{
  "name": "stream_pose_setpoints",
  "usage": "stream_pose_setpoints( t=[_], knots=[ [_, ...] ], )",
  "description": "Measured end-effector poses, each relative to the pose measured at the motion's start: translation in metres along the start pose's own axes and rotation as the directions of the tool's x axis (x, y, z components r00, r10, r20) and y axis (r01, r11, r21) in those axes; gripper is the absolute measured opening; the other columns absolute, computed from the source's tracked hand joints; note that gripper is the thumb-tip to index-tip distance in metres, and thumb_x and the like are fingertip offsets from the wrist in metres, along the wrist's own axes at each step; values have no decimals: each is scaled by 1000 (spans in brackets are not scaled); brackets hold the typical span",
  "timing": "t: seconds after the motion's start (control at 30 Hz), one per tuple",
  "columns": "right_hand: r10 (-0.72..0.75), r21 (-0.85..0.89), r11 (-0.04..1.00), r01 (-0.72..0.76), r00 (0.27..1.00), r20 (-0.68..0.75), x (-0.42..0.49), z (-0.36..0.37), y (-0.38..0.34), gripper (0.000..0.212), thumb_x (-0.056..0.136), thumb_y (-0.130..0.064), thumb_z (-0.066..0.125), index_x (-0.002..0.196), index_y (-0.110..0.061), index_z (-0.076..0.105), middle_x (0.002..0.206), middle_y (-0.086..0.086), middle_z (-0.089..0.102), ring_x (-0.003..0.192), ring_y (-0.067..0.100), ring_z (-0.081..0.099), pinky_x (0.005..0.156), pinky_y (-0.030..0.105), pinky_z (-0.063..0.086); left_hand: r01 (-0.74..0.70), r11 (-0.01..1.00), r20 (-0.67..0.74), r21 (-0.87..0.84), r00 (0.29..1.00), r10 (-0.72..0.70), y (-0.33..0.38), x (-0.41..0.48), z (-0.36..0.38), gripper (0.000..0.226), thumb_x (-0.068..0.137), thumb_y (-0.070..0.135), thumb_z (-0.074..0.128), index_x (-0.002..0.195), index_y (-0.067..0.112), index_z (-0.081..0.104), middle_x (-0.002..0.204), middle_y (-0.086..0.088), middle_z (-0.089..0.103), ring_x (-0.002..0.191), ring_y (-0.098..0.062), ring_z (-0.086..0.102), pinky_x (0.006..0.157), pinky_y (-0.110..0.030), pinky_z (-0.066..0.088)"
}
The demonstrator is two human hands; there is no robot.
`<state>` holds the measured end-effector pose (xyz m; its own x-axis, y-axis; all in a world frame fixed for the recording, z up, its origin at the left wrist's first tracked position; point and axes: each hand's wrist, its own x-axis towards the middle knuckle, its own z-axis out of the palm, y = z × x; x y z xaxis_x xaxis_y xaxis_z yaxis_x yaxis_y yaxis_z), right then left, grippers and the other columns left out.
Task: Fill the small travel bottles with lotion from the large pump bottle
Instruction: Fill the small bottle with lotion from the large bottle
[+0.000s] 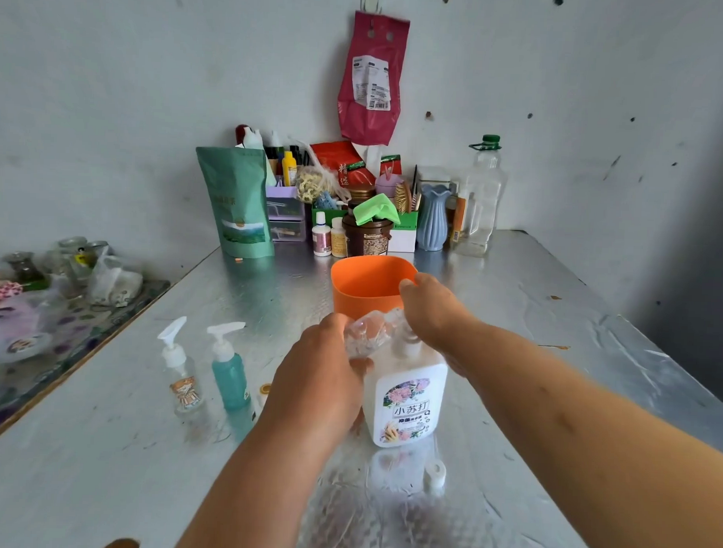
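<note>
The large white pump bottle (408, 398) with a flower label stands upright mid-table. My left hand (319, 375) holds a small clear travel bottle (368, 331) tilted against the pump's top. My right hand (432, 313) rests over the pump head, which it hides. To the left stand a clear small pump bottle (183, 374) with a cartoon sticker and a teal small pump bottle (229, 371), both upright. A small white cap (434, 475) lies in front of the large bottle.
An orange cup (367, 288) stands just behind my hands. Jars, a green pouch (239, 204), a blue vase (433, 219) and a clear oil bottle (481, 200) crowd the back wall. A cluttered side table (63, 304) adjoins on the left. The foil-covered table (555, 321) ends at right.
</note>
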<state>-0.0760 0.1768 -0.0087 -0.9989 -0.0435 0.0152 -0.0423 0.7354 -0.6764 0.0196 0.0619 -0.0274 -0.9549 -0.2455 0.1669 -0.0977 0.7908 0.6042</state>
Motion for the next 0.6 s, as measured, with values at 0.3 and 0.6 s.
stream_pose_setpoints(
  t=[0.3,0.6],
  knots=[
    [50,97,994,-56,997,62,3,7,2,45,98,-28,26,135,-7,40,127,14,44,119,29,41,102,40,32,13,1000,17,23,1000,-13,2,-3,-2,34,92,30,64,123,28,52,117,5,63,103,-18,60,82,-31,47],
    [117,115,986,-120,993,33,3,5,-2,21,86,-36,25,95,-19,34,101,10,32,93,28,30,79,46,28,16,999,6,30,1000,-16,8,-7,-6,37,92,31,63,127,29,50,121,6,62,106,-17,60,80,-28,43]
  ],
)
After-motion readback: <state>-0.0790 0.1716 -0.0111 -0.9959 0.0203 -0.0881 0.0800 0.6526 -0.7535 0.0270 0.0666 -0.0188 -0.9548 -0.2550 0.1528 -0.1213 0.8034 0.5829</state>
